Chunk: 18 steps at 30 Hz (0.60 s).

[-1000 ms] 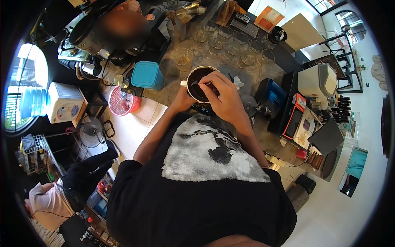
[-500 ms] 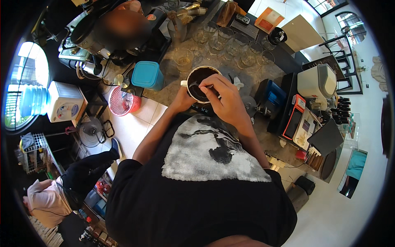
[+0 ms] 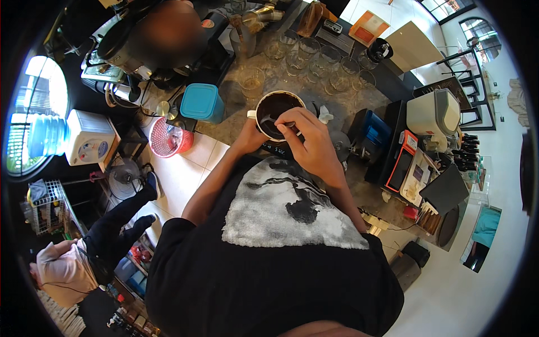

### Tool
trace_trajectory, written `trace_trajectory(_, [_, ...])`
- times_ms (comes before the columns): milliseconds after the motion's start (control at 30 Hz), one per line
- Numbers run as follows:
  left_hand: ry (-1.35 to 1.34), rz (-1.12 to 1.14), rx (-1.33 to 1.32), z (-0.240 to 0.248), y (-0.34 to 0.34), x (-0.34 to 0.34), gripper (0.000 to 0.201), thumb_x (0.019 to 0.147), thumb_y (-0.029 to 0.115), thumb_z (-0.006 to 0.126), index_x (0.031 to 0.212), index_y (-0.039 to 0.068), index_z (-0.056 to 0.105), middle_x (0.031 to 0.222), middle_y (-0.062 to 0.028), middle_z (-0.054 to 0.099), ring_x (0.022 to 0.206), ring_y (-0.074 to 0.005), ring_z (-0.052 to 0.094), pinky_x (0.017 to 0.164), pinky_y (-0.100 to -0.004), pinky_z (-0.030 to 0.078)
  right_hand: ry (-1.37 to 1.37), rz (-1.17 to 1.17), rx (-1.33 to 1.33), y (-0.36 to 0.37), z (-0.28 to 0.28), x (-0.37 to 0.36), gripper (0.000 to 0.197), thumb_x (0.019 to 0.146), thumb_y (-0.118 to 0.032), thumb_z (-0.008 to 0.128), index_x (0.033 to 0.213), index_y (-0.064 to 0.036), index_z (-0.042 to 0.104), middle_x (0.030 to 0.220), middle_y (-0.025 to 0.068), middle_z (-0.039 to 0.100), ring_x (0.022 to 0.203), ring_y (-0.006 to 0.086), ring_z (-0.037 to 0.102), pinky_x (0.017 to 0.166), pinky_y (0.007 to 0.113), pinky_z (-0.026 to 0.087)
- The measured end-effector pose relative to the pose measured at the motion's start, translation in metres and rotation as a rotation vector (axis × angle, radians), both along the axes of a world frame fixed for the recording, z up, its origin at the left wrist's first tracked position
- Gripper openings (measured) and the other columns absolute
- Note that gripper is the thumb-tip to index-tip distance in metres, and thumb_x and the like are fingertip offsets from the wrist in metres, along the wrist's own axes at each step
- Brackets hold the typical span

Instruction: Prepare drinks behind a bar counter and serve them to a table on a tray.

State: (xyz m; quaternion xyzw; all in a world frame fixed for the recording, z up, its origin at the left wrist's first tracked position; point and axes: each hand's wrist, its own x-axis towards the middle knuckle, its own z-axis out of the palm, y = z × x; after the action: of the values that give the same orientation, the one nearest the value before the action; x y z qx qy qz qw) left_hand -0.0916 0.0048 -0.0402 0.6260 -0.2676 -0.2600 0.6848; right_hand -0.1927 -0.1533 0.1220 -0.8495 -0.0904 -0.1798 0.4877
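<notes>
A white cup [image 3: 257, 115] with a handle on its left and dark contents [image 3: 276, 104] stands on the worktop in front of me. My left hand [image 3: 251, 136] is closed around the cup's near left side, its fingers partly hidden behind it. Pinched in my right hand [image 3: 305, 133] is a spoon [image 3: 268, 119], its metal end down in the dark contents. Just on the near side of the cup, a small black device with a lit display [image 3: 274, 149] shows, probably a scale, mostly hidden.
A clear glass [image 3: 251, 82] stands beyond the cup, and several empty glasses [image 3: 327, 60] are grouped farther right. A blue lidded tub [image 3: 201, 102] sits on the left. A crumpled white tissue [image 3: 325, 114] lies right of the cup. Another person [image 3: 67, 264] is at far left.
My right hand has shifted slightly, and the spoon's end has moved a little within the cup. At the left, the other person's legs have moved apart.
</notes>
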Motion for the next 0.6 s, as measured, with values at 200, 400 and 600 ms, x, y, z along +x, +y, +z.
trace_trajectory(200, [-0.024, 0.008, 0.033, -0.007, 0.001, 0.000, 0.040, 0.089, 0.010, 0.081, 0.125, 0.000, 0.069, 0.119, -0.0091, 0.074, 0.110, -0.0178, 0.068, 0.097, -0.0353, 0.055, 0.041, 0.005, 0.059, 0.000, 0.007, -0.011, 0.009, 0.092, -0.001, 0.067, 0.101, 0.0013, 0.065, 0.100, 0.0139, 0.067, 0.094, 0.0346, 0.066, 0.084, 0.040, 0.052])
trace_trajectory(400, [0.035, 0.003, 0.021, -0.002, 0.001, -0.001, 0.040, 0.088, 0.009, 0.081, 0.124, -0.001, 0.069, 0.118, -0.0090, 0.075, 0.109, -0.0176, 0.069, 0.096, -0.0351, 0.055, 0.035, -0.056, 0.079, 0.005, 0.001, -0.007, 0.009, 0.092, -0.001, 0.068, 0.100, 0.0010, 0.064, 0.100, 0.0136, 0.067, 0.096, 0.0340, 0.065, 0.085, 0.040, 0.052])
trace_trajectory(600, [-0.044, -0.012, 0.041, 0.001, 0.003, 0.000, 0.040, 0.087, 0.009, 0.082, 0.124, -0.001, 0.070, 0.117, -0.0086, 0.075, 0.108, -0.0171, 0.069, 0.095, -0.0350, 0.056, 0.042, 0.000, 0.011, 0.004, 0.008, -0.014, 0.011, 0.093, -0.002, 0.069, 0.103, 0.0001, 0.065, 0.100, 0.0138, 0.067, 0.096, 0.0342, 0.065, 0.084, 0.040, 0.052])
